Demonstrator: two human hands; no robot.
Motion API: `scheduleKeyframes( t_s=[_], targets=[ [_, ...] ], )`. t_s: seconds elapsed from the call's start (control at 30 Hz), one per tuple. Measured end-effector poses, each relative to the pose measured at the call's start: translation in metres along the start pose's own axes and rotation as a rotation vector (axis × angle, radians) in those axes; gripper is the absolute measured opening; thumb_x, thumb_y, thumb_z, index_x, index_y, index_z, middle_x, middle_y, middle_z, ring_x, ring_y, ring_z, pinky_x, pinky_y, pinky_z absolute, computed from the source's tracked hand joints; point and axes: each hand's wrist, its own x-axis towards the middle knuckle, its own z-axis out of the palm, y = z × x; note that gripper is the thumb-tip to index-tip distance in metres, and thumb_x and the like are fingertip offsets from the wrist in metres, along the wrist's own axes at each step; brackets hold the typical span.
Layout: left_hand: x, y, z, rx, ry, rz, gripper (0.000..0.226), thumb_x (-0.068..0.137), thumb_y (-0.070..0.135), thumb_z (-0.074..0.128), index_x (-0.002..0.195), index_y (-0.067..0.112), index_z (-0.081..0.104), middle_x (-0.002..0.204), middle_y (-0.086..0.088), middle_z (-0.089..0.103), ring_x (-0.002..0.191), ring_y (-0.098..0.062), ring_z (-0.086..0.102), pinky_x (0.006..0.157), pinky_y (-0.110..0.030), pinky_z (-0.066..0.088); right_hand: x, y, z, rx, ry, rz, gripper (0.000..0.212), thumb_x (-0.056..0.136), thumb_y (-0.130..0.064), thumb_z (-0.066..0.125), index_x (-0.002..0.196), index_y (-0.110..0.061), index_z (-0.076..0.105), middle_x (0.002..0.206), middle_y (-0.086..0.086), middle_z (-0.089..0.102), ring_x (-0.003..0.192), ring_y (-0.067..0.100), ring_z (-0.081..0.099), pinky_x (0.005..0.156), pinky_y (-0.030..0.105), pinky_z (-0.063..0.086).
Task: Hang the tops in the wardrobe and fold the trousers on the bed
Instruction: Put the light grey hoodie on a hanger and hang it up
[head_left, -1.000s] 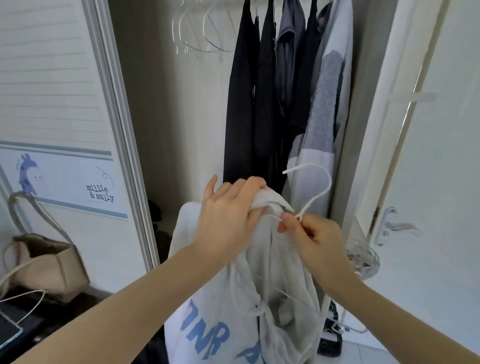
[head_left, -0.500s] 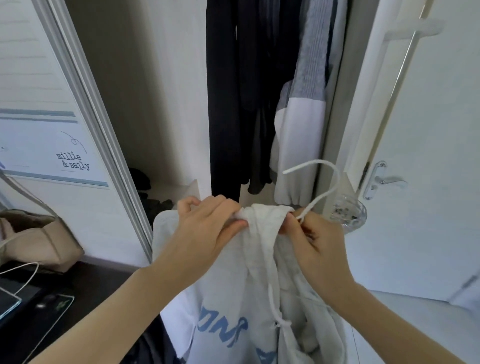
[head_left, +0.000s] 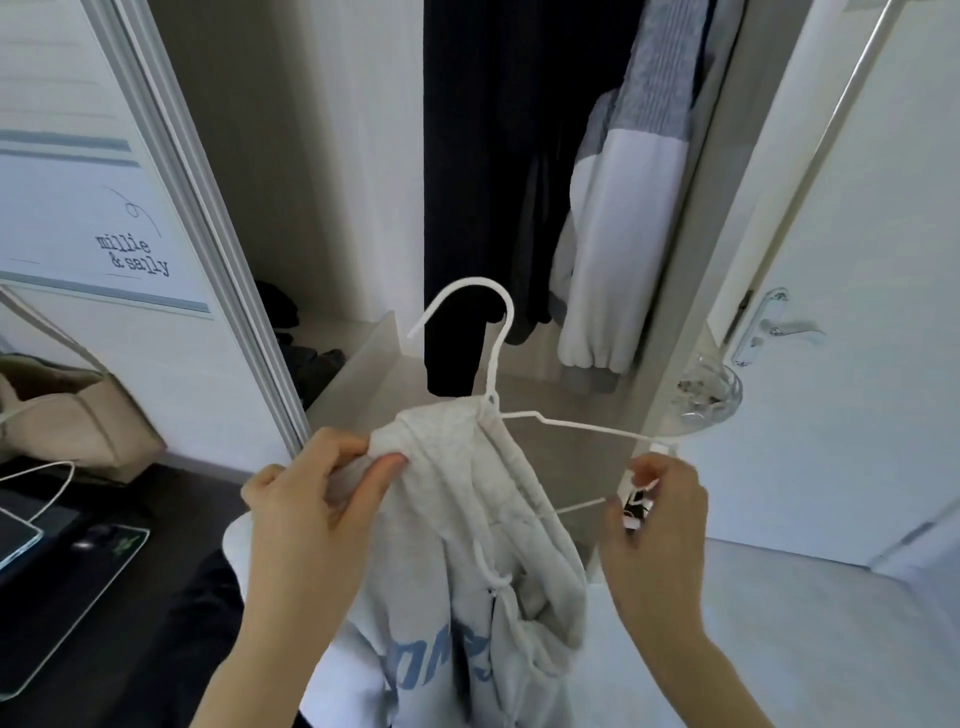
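A light grey hoodie (head_left: 467, 530) with blue lettering and a white drawstring hangs in front of me, half on a white wire hanger (head_left: 566, 423). The hanger's left arm is inside the hoodie's shoulder; its right arm sticks out bare. My left hand (head_left: 322, 499) grips the hoodie's shoulder fabric. My right hand (head_left: 654, 519) pinches the hanger's bare right end. Behind stands the open wardrobe (head_left: 353, 208), with dark clothes (head_left: 483, 156) and a grey-and-white jacket (head_left: 618, 218) hanging inside.
A sliding wardrobe door (head_left: 104, 218) with lettering is at left. A beige bag (head_left: 67, 415) and a dark desk (head_left: 78, 597) with a cable sit at lower left. A white room door (head_left: 857, 286) with a handle is at right, a glass dish (head_left: 709, 397) beside it.
My right hand slid from the hanger's neck out to its right end, baring that arm. The hanger's hook now faces left. The view tilted down and closer to the wardrobe.
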Motion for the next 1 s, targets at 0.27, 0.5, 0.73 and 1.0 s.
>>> scheduleKeyframes(
  t_s=[0.27, 0.5, 0.73, 1.0],
  targets=[
    [-0.011, -0.015, -0.024, -0.017, -0.001, -0.101, 0.024, 0.07, 0.061, 0.057, 0.088, 0.045, 0.059, 0.08, 0.017, 0.064, 0.082, -0.034, 0.057, 0.077, -0.053, 0.049, -0.074, 0.07, 0.083, 0.133, -0.77, 1.151, 0.061, 0.075, -0.06, 0.068, 0.113, -0.016, 0.051, 0.111, 0.008, 0.057, 0.096, 0.027, 0.059, 0.087, 0.044, 0.046],
    [-0.019, -0.037, -0.058, 0.008, 0.032, -0.143, 0.017, 0.079, 0.051, 0.072, 0.089, 0.043, 0.06, 0.084, 0.015, 0.065, 0.085, -0.027, 0.061, 0.085, -0.053, 0.048, -0.039, 0.067, 0.088, 0.336, -0.46, 0.981, 0.02, 0.098, -0.016, 0.047, 0.089, -0.004, 0.06, 0.07, 0.012, 0.056, 0.055, 0.022, 0.05, 0.054, 0.027, 0.045],
    [-0.031, -0.084, -0.077, 0.298, -0.019, 0.187, 0.024, 0.088, 0.045, 0.057, 0.081, 0.025, 0.068, 0.074, 0.022, 0.06, 0.072, 0.004, 0.053, 0.064, -0.055, 0.041, 0.006, 0.041, 0.052, 0.134, -0.352, 0.532, 0.025, 0.094, -0.009, 0.05, 0.07, -0.004, 0.048, 0.065, 0.011, 0.049, 0.059, 0.022, 0.045, 0.056, 0.031, 0.039],
    [-0.038, -0.07, -0.031, 0.301, -0.108, 0.127, 0.041, 0.089, 0.064, 0.046, 0.08, 0.03, 0.067, 0.081, 0.026, 0.059, 0.078, 0.005, 0.047, 0.079, -0.036, 0.028, -0.009, -0.054, 0.039, 0.088, -0.547, -0.194, 0.014, 0.092, -0.014, 0.057, 0.078, -0.017, 0.058, 0.079, -0.008, 0.055, 0.072, 0.0, 0.052, 0.065, 0.008, 0.039]
  ],
)
